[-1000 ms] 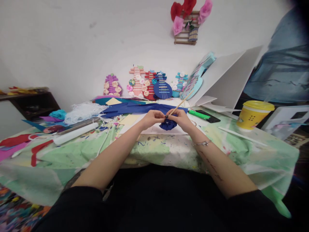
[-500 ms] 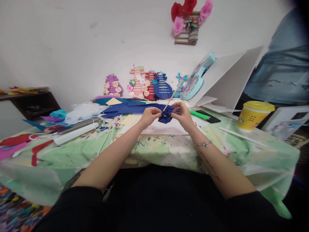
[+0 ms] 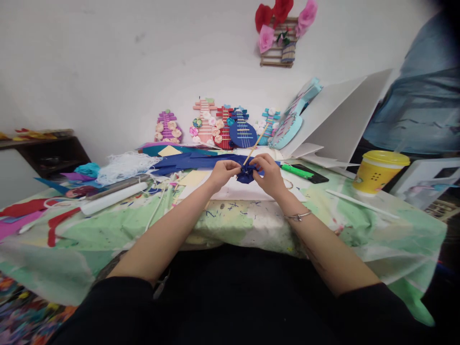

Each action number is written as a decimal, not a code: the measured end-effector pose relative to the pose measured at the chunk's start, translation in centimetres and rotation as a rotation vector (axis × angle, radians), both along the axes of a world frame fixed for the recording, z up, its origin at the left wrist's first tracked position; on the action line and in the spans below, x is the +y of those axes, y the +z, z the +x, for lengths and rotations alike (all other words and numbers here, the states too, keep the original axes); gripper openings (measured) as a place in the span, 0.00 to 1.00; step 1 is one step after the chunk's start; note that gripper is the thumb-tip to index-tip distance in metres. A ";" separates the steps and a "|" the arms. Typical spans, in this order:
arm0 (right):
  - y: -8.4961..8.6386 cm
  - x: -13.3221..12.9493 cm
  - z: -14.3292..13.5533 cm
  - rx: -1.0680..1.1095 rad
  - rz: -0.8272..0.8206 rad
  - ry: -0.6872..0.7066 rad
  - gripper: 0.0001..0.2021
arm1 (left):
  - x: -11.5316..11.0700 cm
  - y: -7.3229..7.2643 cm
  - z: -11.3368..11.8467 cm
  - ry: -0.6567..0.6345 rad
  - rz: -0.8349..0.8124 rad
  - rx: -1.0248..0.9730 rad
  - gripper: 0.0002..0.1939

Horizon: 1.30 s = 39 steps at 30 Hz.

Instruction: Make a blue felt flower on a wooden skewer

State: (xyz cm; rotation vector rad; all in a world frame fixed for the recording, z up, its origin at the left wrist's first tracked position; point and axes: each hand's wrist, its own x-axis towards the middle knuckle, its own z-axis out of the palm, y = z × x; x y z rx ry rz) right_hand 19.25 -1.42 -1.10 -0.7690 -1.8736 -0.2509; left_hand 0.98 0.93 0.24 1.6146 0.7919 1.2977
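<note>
A gathered dark blue crepe-paper flower [image 3: 245, 177] sits between my two hands, above a white sheet [image 3: 230, 192]. From behind it a thin wooden stick [image 3: 256, 143] slants up to the right; where the two join is hidden. My left hand [image 3: 223, 174] pinches the flower's left edge with thumb and fingers. At the right edge, my right hand [image 3: 269, 175] grips the folded paper, its fingers bent. Long blue paper strips [image 3: 187, 163] lie just behind, running off to the left.
Small decorated paper lutes, such as a blue one [image 3: 243, 134], lean on the wall. To the right are a green cutter [image 3: 297, 171], a black phone-like slab [image 3: 316, 174] and a yellow cup [image 3: 381, 171]. White string [image 3: 122, 167] and a white glue gun [image 3: 113, 199] lie left.
My right hand has shifted slightly left and inward, its fingers curling closer over the flower's right edge. My left hand stays almost still.
</note>
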 end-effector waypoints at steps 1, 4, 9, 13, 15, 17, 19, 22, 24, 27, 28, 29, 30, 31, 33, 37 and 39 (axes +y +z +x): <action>0.0 0.0 0.0 -0.003 0.009 0.000 0.14 | 0.0 0.0 0.0 0.000 -0.003 0.004 0.12; 0.0 -0.2 -0.1 0.000 0.048 0.001 0.11 | 0.0 0.0 0.0 0.002 -0.006 0.016 0.13; -0.1 -0.1 -0.2 0.025 0.063 -0.024 0.09 | 0.0 0.0 0.0 0.017 0.004 0.023 0.10; -0.2 0.1 -0.2 0.026 0.091 -0.044 0.09 | 0.1 -0.1 0.0 0.017 0.007 0.029 0.10; -0.2 0.2 -0.2 0.023 0.110 -0.071 0.09 | 0.2 -0.2 0.0 0.013 0.005 0.024 0.10; -0.1 0.1 -0.2 0.012 0.120 -0.102 0.09 | 0.3 -0.3 0.0 0.015 0.001 0.016 0.11; 0.0 -0.1 -0.2 -0.004 0.128 -0.119 0.09 | 0.5 -0.4 -0.1 0.023 -0.002 0.004 0.12; 0.1 -0.3 -0.3 -0.026 0.143 -0.116 0.09 | 0.7 -0.5 -0.1 0.031 0.002 -0.029 0.12; 0.2 -0.5 -0.4 -0.045 0.166 -0.113 0.09 | 0.7 -0.5 -0.1 0.037 0.004 -0.040 0.12; 0.3 -0.6 -0.5 -0.087 0.199 -0.101 0.08 | 0.5 -0.4 -0.1 0.039 0.004 -0.034 0.12; 0.3 -0.7 -0.5 -0.101 0.198 -0.095 0.08 | 0.5 -0.4 0.0 0.038 0.006 -0.032 0.12; 0.3 -0.7 -0.6 -0.112 0.193 -0.091 0.08 | 0.4 -0.3 0.0 0.038 0.008 -0.031 0.12; 0.4 -0.8 -0.6 -0.121 0.186 -0.088 0.09 | 0.4 -0.3 0.0 0.040 0.011 -0.029 0.12; 0.4 -0.8 -0.6 -0.129 0.181 -0.087 0.09 | 0.3 -0.3 0.0 0.042 0.012 -0.027 0.12; 0.4 -0.9 -0.6 -0.136 0.187 -0.088 0.09 | 0.3 -0.3 0.0 0.039 0.014 -0.016 0.13; 0.5 -1.0 -0.6 -0.153 0.195 -0.090 0.09 | 0.4 -0.4 0.0 0.038 0.011 -0.002 0.12; 0.6 -1.2 -0.7 -0.175 0.185 -0.101 0.09 | 0.4 -0.4 0.0 0.039 0.008 -0.011 0.12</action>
